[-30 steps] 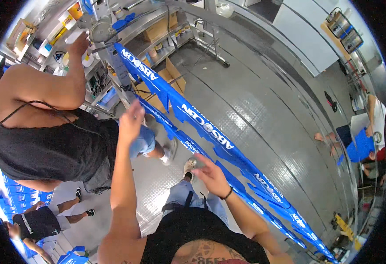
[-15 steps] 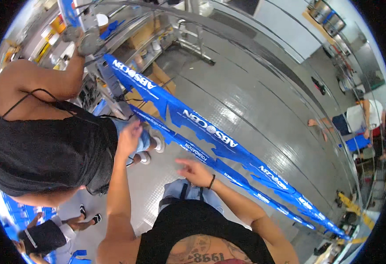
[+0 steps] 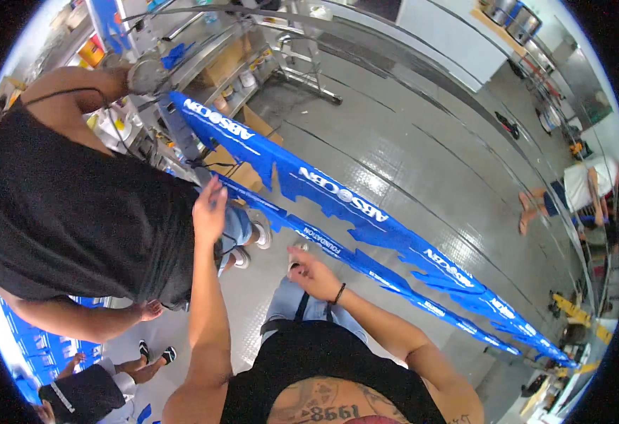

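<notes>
Black sleeveless top, blue jeans, dark band on right wrist [image 3: 339, 292]

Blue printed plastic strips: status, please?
Left hand open, at lower blue printed plastic strip. Right hand open beside it. Person in black top close left.

Grey glossy tiled floor [image 3: 422, 148]. Brown cardboard boxes [image 3: 233, 63] on metal shelving, upper left. Metal stepladder [image 3: 302, 60] beyond. Co-worker in black sleeveless top [image 3: 69, 212] stands left.

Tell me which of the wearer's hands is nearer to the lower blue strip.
Right. The right hand is at the near edge of the lower blue strip, apparently touching it. The left hand is raised near the strip's left end, a little short of it.
</notes>
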Demonstrator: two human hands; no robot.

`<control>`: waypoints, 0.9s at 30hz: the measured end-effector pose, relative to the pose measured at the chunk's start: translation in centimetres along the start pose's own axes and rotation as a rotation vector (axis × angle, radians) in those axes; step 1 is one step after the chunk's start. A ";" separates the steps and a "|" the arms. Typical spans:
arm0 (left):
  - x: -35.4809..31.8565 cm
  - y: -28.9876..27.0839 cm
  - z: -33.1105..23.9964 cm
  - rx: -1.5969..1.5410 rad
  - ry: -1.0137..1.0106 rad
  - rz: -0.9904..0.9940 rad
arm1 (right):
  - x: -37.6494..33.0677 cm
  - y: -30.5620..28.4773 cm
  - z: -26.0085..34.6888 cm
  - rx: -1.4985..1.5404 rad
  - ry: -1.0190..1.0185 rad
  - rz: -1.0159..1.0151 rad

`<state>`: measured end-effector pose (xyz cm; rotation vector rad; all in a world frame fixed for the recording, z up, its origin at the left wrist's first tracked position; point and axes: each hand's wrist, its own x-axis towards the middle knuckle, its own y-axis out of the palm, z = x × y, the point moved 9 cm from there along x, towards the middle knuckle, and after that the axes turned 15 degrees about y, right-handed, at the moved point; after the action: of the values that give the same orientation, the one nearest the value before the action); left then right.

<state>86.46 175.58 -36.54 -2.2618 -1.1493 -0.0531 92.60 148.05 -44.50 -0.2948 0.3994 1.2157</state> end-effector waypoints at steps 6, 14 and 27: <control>14.5 -4.1 3.1 -0.266 -0.041 -0.421 | 8.3 -0.5 7.8 0.264 -0.083 -0.213; 23.3 -7.1 7.5 -0.063 -0.020 -0.572 | 14.3 -0.7 10.2 0.528 -0.103 -0.363; 25.7 -8.4 8.1 -0.083 0.074 -0.253 | 14.9 -2.1 12.8 0.804 -0.074 -0.397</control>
<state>94.42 202.17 -31.57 -2.1529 -1.4101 -0.2867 100.67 165.42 -39.78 0.3524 0.6918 0.6028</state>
